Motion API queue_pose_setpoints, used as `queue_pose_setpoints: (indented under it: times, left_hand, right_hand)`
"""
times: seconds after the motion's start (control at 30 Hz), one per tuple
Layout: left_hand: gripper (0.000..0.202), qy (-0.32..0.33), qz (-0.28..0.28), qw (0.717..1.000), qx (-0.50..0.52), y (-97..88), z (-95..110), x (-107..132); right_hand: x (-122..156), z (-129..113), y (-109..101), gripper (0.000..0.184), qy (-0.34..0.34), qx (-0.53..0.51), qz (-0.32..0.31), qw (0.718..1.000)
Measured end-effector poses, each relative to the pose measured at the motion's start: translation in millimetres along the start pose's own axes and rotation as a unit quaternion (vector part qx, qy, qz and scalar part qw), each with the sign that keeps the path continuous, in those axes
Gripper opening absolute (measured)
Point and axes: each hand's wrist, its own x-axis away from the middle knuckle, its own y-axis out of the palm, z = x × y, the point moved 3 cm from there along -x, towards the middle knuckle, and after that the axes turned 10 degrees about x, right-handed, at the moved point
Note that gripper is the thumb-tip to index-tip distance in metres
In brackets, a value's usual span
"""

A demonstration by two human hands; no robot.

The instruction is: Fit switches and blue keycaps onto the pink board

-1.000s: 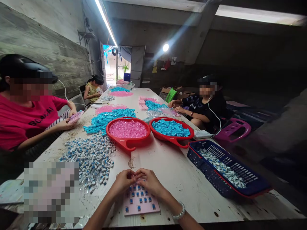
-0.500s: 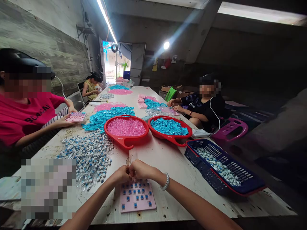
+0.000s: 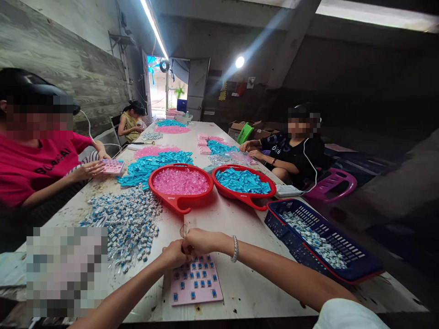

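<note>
My left hand (image 3: pixel 173 255) and my right hand (image 3: pixel 200 242) meet above the top edge of a pink plate (image 3: pixel 196 292) set with rows of blue-centred keyboard switches. Their fingertips press together on a small transparent piece (image 3: pixel 184 231), mostly hidden by the fingers. A beaded bracelet (image 3: pixel 235 249) circles my right wrist. To the left of my hands lies a large loose pile of blue-and-white switches (image 3: pixel 125 228). The hands are not touching the pile.
Two red trays hold pink (image 3: pixel 174 203) and blue (image 3: pixel 247 199) parts ahead. A blue basket (image 3: pixel 302 205) sits to the right. Co-workers in a red shirt (image 3: pixel 34 169) and a black shirt (image 3: pixel 295 155) handle parts at the long table (image 3: pixel 240 274).
My hands have shifted slightly left and lower, and my right forearm now reaches further across the picture. A white sleeve has come into view at the bottom right.
</note>
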Motion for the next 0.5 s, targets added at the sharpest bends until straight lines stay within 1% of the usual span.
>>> queue_pose_setpoints:
  times: [0.13, 0.27, 0.4, 0.5]
  left_hand:
    - [0.016, -0.028, -0.003, 0.998, -0.053, 0.2, 11.5, 5.6]
    - [0.015, -0.038, 0.0, 0.996, -0.081, -0.6, 20.2, 8.8]
    - [0.013, -0.036, 0.01, 0.995, -0.094, -1.0, 19.5, 10.8]
    - [0.018, -0.022, 0.031, 0.993, -0.108, -0.5, 15.1, 14.9]
  right_hand:
    - [-0.5, 2.3, 4.6, 0.019, 0.009, -0.002, 0.0, 1.0]
    - [-2.9, 3.3, 2.6, 0.02, 0.007, -0.003, -0.021, 1.0]
    - [-7.5, -2.0, -5.7, 0.017, -0.004, 0.023, -0.031, 0.999]
    - [-6.5, -5.6, -8.8, 0.016, 0.033, 0.046, -0.023, 0.998]
